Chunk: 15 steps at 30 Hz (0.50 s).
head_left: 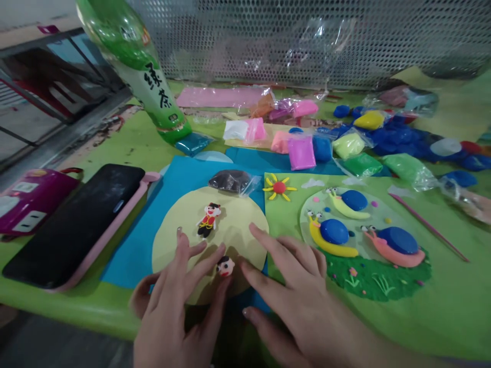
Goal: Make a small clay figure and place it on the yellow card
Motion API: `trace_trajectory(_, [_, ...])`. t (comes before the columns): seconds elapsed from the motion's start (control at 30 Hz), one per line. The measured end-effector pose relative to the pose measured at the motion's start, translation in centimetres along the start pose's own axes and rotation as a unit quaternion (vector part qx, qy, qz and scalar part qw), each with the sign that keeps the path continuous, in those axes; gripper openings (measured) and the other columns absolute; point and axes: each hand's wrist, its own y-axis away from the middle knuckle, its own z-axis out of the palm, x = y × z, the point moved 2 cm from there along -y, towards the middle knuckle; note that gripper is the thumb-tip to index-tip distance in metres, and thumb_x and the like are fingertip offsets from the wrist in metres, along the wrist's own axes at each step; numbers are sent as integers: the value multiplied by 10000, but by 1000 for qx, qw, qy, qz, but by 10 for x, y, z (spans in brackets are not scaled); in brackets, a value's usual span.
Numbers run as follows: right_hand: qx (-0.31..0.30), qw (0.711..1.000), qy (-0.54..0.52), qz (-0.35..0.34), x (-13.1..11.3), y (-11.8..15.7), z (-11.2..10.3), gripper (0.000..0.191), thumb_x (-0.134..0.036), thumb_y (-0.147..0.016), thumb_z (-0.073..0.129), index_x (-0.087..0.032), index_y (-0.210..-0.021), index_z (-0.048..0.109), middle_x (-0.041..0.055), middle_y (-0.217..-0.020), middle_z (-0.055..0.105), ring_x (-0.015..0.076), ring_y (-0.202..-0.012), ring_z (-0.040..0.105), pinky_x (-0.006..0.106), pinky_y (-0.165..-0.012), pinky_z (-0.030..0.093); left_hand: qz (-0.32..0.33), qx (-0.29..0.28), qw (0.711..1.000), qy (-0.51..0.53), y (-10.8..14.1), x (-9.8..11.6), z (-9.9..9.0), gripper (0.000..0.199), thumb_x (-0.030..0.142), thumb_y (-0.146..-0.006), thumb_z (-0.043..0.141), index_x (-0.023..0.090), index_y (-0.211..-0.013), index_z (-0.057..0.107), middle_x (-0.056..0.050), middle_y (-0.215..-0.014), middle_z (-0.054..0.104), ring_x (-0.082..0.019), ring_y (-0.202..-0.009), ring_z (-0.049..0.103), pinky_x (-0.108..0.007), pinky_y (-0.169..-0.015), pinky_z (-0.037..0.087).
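A small clay head (225, 266) with black hair and a red mouth is between the thumb and index finger of my left hand (172, 301), over the lower part of a pale yellow paper disc (238, 214). The left hand's other fingers are spread. My right hand (295, 291) is open, its fingers apart and its fingertips beside the head and the disc's right edge. Above the left fingers lies a clay figure (207, 221) with a red top and black trousers, flat on the disc. A blue sheet (130, 255) lies under the disc.
Right of the disc is a green sheet (452, 312) with clay snails (333, 232). A purple stick (429, 225) lies on it. Bagged clay (301, 152) is scattered behind. A phone (76, 220), a purple box (34, 199) and a green tea bottle (141, 71) stand left.
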Motion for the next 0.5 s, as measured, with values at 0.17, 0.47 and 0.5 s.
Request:
trace_trajectory(0.17, [-5,1000,-2,-1,-3,-4,1,385,-389,-923,426,-178,-1192,603,182,-1457,369,368,-1097,482,598,-804,482,-33,27,999,24,5,-5,1,319,478,-887,477,235,-1046,607,-77,-1135,647,-278,-1292,425,-436,-834,378])
trace_trajectory(0.47, [-49,999,-11,6,-4,-5,-1,399,-404,-916,446,-178,-1214,587,178,-1483,329,388,-1138,464,623,-836,460,5,-3,1000,-12,10,-25,6,299,469,-847,535,350,-1118,577,-45,-1254,574,-311,-1226,490,-441,-768,435])
trace_trajectory(0.5, [-52,999,-12,6,-4,-6,-1,394,-402,-917,444,-181,-1209,590,177,-1481,333,390,-1142,462,626,-836,459,5,-3,1000,-11,9,-25,6,298,466,-850,531,351,-1120,578,-44,-1254,576,-311,-1232,485,-445,-776,439])
